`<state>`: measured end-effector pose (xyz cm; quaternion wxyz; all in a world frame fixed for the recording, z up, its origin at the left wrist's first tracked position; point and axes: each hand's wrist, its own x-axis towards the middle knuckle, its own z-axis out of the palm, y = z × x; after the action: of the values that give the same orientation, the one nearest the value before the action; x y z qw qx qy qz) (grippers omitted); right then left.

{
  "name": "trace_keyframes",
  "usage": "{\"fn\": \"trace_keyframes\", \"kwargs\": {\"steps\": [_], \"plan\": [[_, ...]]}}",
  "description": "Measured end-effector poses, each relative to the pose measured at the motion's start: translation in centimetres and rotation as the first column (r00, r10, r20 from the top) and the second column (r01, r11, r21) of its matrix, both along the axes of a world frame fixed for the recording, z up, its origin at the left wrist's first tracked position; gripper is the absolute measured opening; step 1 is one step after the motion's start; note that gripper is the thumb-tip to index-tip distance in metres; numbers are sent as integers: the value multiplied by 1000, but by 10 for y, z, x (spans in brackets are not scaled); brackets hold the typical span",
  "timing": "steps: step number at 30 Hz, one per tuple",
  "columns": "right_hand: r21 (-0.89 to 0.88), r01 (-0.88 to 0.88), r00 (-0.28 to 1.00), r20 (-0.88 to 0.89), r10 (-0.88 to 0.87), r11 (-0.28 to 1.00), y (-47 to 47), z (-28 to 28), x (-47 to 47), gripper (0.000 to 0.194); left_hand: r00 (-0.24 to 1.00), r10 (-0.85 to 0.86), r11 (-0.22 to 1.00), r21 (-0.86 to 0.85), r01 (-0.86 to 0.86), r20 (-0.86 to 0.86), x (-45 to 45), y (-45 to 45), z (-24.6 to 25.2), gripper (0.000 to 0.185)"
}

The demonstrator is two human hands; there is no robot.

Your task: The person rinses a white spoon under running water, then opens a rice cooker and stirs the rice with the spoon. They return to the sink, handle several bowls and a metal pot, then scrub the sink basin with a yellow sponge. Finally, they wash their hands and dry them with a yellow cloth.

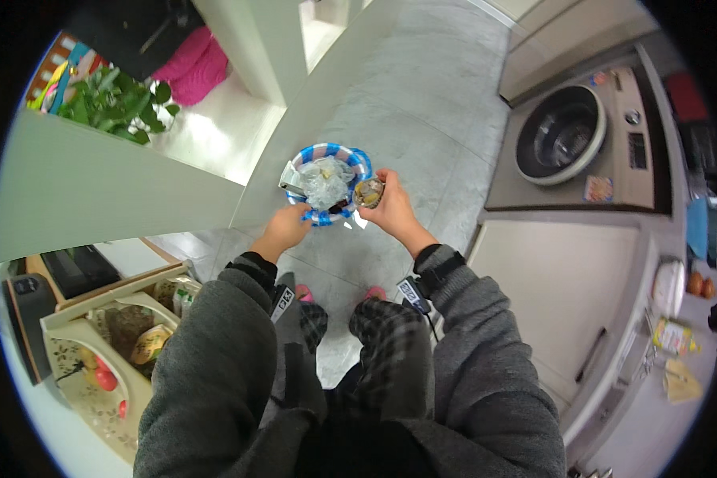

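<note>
In the head view, my left hand (pixel 285 229) grips the near left rim of a small trash bin lined with a blue-and-white checked bag (pixel 360 160). My right hand (pixel 392 206) holds a small round container with yellowish and dark contents (pixel 368 193), tilted beside the bin's right rim. Crumpled clear plastic (pixel 327 181) fills most of the bin's opening. A light-coloured carton or packet (pixel 290 178) rests at its left edge, and a dark red item (pixel 338 207) lies near the front inside.
A front-loading washing machine (pixel 573 143) and a white cabinet door (pixel 555 287) are on the right. At the lower left, an open drawer unit (pixel 83 334) holds packets and red items. A wall edge (pixel 239 206) and leafy plant (pixel 116 101) lie at upper left; grey tiles (pixel 418 101) cover the floor.
</note>
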<state>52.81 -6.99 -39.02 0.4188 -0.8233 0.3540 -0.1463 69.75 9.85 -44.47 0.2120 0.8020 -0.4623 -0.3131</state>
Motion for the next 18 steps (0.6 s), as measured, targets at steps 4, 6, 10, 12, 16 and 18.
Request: {"fn": "trace_keyframes", "kwargs": {"steps": [4, 6, 10, 12, 16, 18], "plan": [[55, -98, 991, -81, 102, 994, -8, -118, 39, 65, 995, -76, 996, 39, 74, 62, -10, 7, -100, 40], [-150, -160, 983, -116, 143, 976, -11, -157, 56, 67, 989, -119, 993, 37, 116, 87, -16, 12, -137, 47], [-228, -87, 978, 167, 128, 970, -15, -208, 73, 62, 887, -284, 958, 65, 280, 364, -17, 6, -191, 43], [-304, -363, 911, -313, 268, 881, -11, -228, 71, 58, 871, -313, 949, 78, 307, 379, -12, -3, -211, 29], [-326, -365, 899, -368, 238, 872, -7, -254, 65, 52, 822, -367, 925, 81, 370, 435, -6, -13, -232, 10], [-461, -284, 955, -215, 205, 840, -4, -258, 63, 53, 821, -379, 923, 106, 371, 427, -6, -14, -234, 9]]}}
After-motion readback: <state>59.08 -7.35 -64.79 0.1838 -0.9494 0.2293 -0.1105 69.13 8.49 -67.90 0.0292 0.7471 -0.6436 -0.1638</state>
